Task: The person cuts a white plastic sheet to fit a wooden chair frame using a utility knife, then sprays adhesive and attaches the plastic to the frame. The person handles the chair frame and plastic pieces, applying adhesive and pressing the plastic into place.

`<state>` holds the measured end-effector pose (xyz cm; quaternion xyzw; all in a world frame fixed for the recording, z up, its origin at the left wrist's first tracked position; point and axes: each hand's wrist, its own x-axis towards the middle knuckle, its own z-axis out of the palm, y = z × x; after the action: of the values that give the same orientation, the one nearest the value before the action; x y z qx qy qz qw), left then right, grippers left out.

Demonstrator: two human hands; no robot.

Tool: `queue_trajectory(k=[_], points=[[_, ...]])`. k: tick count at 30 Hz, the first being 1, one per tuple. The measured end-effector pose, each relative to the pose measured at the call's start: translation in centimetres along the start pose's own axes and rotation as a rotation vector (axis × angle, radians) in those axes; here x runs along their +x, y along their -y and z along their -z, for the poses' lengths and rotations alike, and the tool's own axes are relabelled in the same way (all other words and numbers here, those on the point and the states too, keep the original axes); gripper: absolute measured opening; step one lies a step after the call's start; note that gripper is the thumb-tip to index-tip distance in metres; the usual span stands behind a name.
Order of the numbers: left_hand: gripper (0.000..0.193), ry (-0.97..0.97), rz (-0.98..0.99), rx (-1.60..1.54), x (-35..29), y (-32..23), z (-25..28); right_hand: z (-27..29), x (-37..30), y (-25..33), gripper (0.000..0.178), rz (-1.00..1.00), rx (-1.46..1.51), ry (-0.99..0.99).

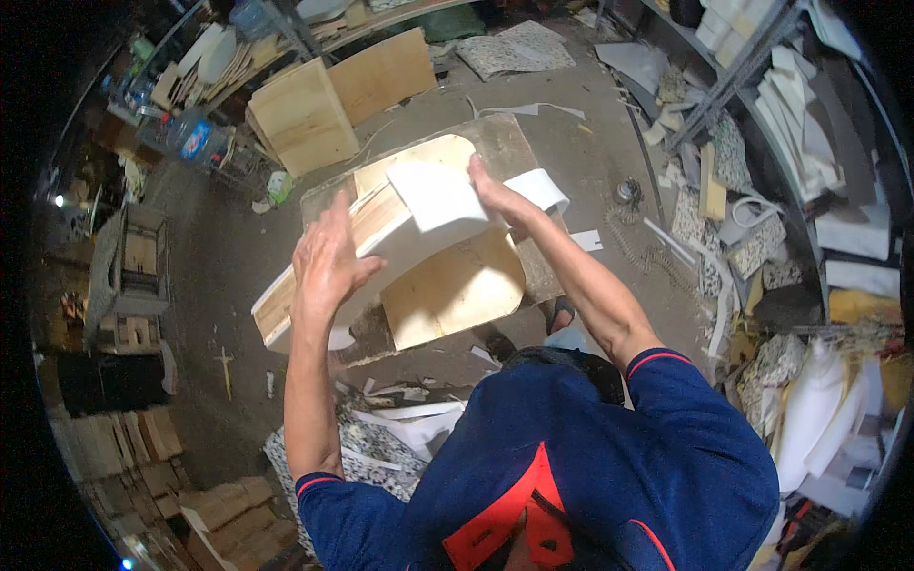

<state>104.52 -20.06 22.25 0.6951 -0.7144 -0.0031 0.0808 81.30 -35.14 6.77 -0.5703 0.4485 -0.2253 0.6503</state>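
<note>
In front of me a long piece with a wooden top face and white foam-like sides (376,217) lies at a slant over a worktable. My left hand (328,255) rests on its near left part, fingers stretched and thumb apart. A white foam strip (440,197) lies bent over the right part of the piece. At that strip's right side is my right hand (497,198), gripping it; some of its fingers are hidden. Past my right wrist, a curled white end (541,188) shows. Under the piece are pale plywood panels with rounded corners (462,290).
The worn worktable (319,205) stands on a grey floor. Plywood boards (303,116) lean at the far left, near a large plastic bottle (195,141). Foam scraps (405,428) litter the floor by my left elbow. Shelves with foam sheets (795,114) line the right, and a coiled hose (633,228) lies nearer.
</note>
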Motion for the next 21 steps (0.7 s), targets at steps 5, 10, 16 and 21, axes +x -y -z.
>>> queue_trajectory(k=[5, 10, 16, 21], points=[[0.069, 0.171, 0.052, -0.064, 1.8, -0.1, 0.3, 0.7, -1.9, -1.0, 0.097, 0.022, 0.065, 0.007], [0.059, 0.192, 0.062, -0.09, 1.8, -0.7, 1.5, 3.4, -4.9, 0.1, 0.116, -0.019, 0.159, 0.073], [0.062, 0.067, 0.168, -0.214, -3.8, 0.2, 6.8, 4.1, -6.7, 3.8, 0.106, 0.212, -0.09, 0.193], [0.068, -0.137, 0.171, -0.486, -6.2, -4.6, 14.6, 3.6, -9.0, 10.1, 0.106, 0.34, -0.194, 0.005]])
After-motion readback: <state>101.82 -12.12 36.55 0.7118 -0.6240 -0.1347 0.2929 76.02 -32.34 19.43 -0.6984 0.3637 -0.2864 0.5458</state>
